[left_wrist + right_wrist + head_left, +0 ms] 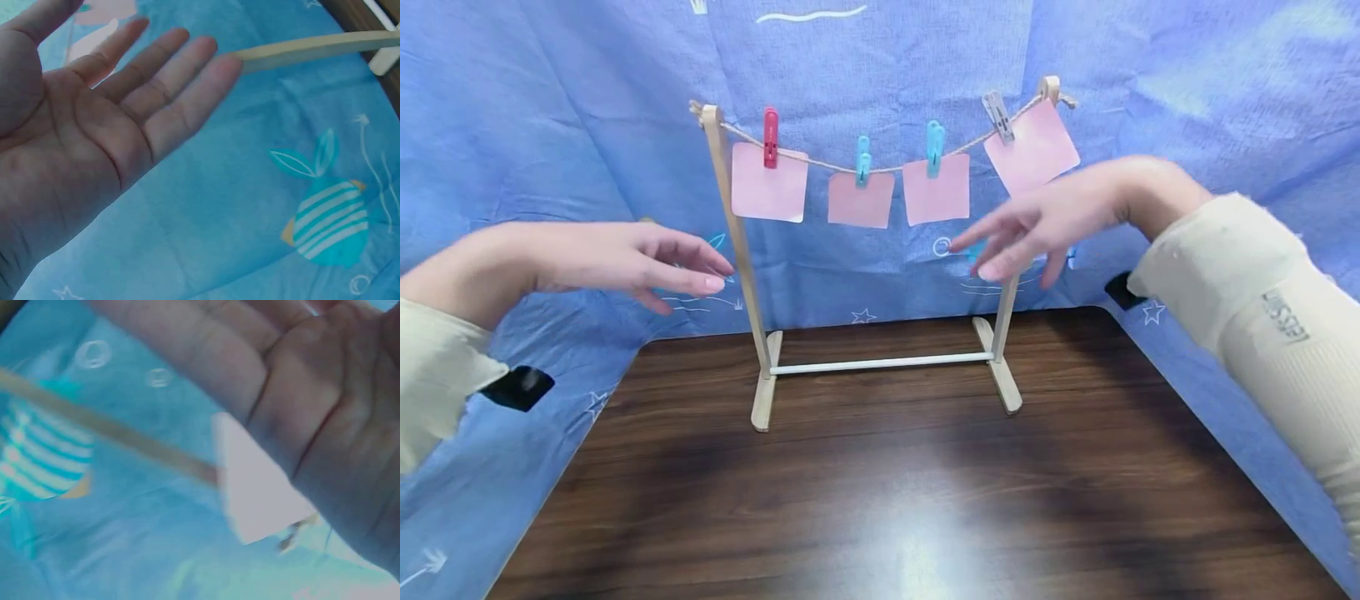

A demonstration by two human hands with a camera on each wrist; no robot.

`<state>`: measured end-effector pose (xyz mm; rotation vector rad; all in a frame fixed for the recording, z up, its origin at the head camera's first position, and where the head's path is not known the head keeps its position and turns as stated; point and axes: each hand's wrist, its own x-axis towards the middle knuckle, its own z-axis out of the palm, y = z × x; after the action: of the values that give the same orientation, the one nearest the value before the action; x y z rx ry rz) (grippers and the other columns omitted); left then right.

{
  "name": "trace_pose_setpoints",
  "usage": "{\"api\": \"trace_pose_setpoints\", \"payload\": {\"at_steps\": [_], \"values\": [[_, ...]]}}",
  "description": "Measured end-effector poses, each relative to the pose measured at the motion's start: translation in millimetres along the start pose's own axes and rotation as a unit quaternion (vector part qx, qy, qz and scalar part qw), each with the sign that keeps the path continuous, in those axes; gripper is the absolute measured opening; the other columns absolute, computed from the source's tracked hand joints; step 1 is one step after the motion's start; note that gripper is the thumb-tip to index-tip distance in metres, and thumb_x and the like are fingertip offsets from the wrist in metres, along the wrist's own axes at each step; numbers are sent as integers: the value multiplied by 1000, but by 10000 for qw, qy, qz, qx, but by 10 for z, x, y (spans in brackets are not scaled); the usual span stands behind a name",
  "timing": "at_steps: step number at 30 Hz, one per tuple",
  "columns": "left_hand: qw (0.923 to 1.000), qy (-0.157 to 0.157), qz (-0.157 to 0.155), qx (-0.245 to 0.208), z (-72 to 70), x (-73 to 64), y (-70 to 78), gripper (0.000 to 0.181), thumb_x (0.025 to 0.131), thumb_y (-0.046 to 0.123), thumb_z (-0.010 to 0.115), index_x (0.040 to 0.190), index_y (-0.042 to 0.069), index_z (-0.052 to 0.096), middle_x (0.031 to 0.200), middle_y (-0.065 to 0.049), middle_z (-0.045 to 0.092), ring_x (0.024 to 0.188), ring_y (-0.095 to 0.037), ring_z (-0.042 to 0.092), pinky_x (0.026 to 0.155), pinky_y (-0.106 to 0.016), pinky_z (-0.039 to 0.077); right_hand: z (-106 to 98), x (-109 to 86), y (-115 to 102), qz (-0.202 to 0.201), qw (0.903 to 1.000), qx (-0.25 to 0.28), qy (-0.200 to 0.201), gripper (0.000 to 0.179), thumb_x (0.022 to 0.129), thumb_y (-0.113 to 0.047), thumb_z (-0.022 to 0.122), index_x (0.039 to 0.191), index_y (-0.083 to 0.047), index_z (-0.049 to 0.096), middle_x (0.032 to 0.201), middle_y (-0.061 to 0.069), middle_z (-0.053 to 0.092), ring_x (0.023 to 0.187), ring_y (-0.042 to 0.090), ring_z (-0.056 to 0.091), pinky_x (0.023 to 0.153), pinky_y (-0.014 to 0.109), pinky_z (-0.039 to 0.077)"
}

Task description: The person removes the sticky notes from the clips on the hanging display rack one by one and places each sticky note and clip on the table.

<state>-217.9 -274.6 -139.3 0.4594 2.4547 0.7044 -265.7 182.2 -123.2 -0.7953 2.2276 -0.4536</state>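
Four is avoided here: several pink paper squares (767, 185) hang from a sagging rope (820, 164) on a wooden stand (741, 242). A red clothespin (771, 137) holds the leftmost square, two light-blue clothespins (935, 148) hold the middle ones, and a grey clothespin (998, 117) holds the tilted rightmost square (1033, 148). My left hand (602, 258) hovers beside the left post, fingers loosely extended, holding nothing. My right hand (1052, 221) is in front of the right post, overlapping the rightmost square's lower edge in the head view, its fingers relaxed and holding nothing.
The stand's feet (762, 400) rest near the back of a dark wooden table (865, 483), joined by a white crossbar (880, 364). Behind it hangs a blue patterned cloth (887, 275). A black strap piece (517, 388) shows under the left sleeve.
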Motion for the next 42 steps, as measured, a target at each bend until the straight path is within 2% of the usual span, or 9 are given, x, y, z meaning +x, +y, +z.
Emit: {"api": "trace_pose_setpoints", "payload": {"at_steps": [5, 9, 13, 16, 22, 26, 30, 36, 42], "values": [[9968, 154, -62, -788, -13, 109, 140, 62, 103, 41, 60, 149, 5, 39, 150, -15, 46, 133, -35, 51, 93, -50, 57, -213, 138, -368, -772, 9943, 523, 520, 67, 102, -40, 61, 160, -25, 31, 152, 1, 49, 130, 22, 56, 94, 45, 57], [9870, 354, 99, -1562, 114, 286, 119, 58, 105, 33, 57, 150, 3, 37, 151, -18, 46, 126, -31, 60, 92, -48, 57, -229, 391, -516, -1611, 9740, 1292, 934, 60, 104, -32, 59, 158, -20, 35, 148, 5, 53, 127, 25, 59, 94, 46, 56], [9700, 606, 325, -2332, 236, 446, 33, 57, 106, 31, 56, 151, 3, 35, 150, -17, 48, 122, -25, 63, 97, -48, 55, -156, 661, -601, -2352, 9399, 2195, 1142, 55, 105, -21, 57, 156, -14, 38, 150, 9, 51, 126, 32, 59, 93, 50, 56], [9521, 785, 468, -2919, 299, 551, -16, 68, 104, 34, 58, 155, 2, 28, 150, -18, 46, 122, -24, 63, 100, -49, 52, -97, 843, -656, -2767, 9106, 2785, 1291, 54, 105, -17, 56, 156, -12, 39, 152, 5, 50, 126, 37, 58, 93, 52, 56], [9295, 968, 506, -3523, 389, 697, -83, 83, 103, 36, 60, 160, 1, 11, 154, -19, 40, 124, -25, 62, 103, -48, 50, -33, 1158, -792, -3308, 8491, 3759, 1682, 59, 105, -13, 55, 159, -12, 31, 157, 0, 43, 126, 37, 59, 95, 53, 55], [9172, 1214, 585, -3748, 433, 756, -153, 82, 103, 38, 60, 160, 4, 14, 155, -17, 41, 129, -29, 58, 104, -47, 49, -18, 1317, -900, -3391, 8273, 4154, 1674, 62, 105, -11, 56, 160, -14, 28, 159, 2, 39, 123, 37, 61, 94, 55, 55], [9020, 1297, 814, -4036, 491, 844, -187, 78, 103, 38, 60, 160, 5, 19, 153, -17, 45, 127, -27, 60, 102, -44, 51, -20, 1440, -974, -3300, 8175, 4443, 1595, 65, 104, -11, 58, 160, -15, 27, 157, 4, 39, 120, 38, 63, 94, 55, 55], [8660, 1790, 1225, -4505, 548, 945, -154, 70, 100, 36, 65, 155, 5, 35, 140, -13, 60, 117, -24, 66, 90, -38, 58, -46, 1552, -997, -3112, 8100, 4690, 1643, 70, 104, -11, 58, 162, -15, 21, 160, 0, 36, 120, 37, 63, 94, 54, 55], [8321, 2364, 1149, -4885, 561, 940, -111, 56, 98, 37, 68, 142, 8, 49, 126, -8, 70, 107, -21, 71, 80, -31, 61, -95, 1578, -1016, -3078, 8166, 4550, 1772, 71, 103, -13, 60, 162, -15, 22, 159, -4, 37, 118, 36, 64, 96, 53, 55]]}}
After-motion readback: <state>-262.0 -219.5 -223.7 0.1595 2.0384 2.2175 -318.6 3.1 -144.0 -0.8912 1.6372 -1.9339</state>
